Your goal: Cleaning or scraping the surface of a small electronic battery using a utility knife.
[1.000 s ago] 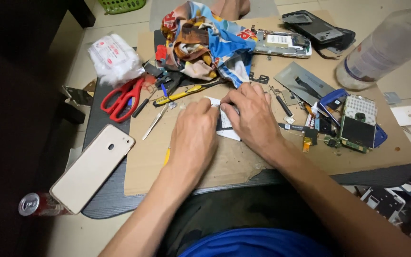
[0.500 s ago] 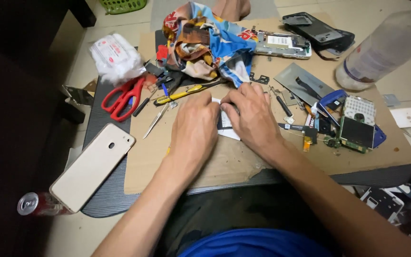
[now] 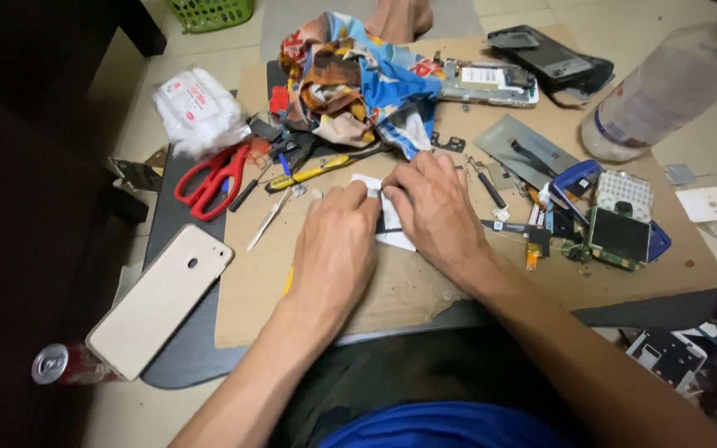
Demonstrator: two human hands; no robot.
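My left hand [image 3: 338, 249] and my right hand [image 3: 433, 207] meet fingertip to fingertip in the middle of a brown cardboard sheet [image 3: 425, 290]. Both press and pinch a small flat white part with a black strip [image 3: 393, 232], mostly hidden under the fingers. A yellow-handled tool [image 3: 313, 172] lies just beyond my left hand, with metal tweezers [image 3: 269, 220] to its left. A small screwdriver [image 3: 491, 189] lies right of my right hand.
Red scissors [image 3: 209, 178], a white packet [image 3: 197, 108] and a gold phone [image 3: 159, 299] lie on the left, a can [image 3: 60, 363] on the floor. A colourful cloth [image 3: 358, 75] is behind. Circuit boards [image 3: 620, 232], a phone frame [image 3: 483, 83] and a plastic bottle [image 3: 657, 91] crowd the right.
Both hands stay on the small white part; my left fingers have edged slightly closer to my right hand. Nothing else on the cardboard has moved.
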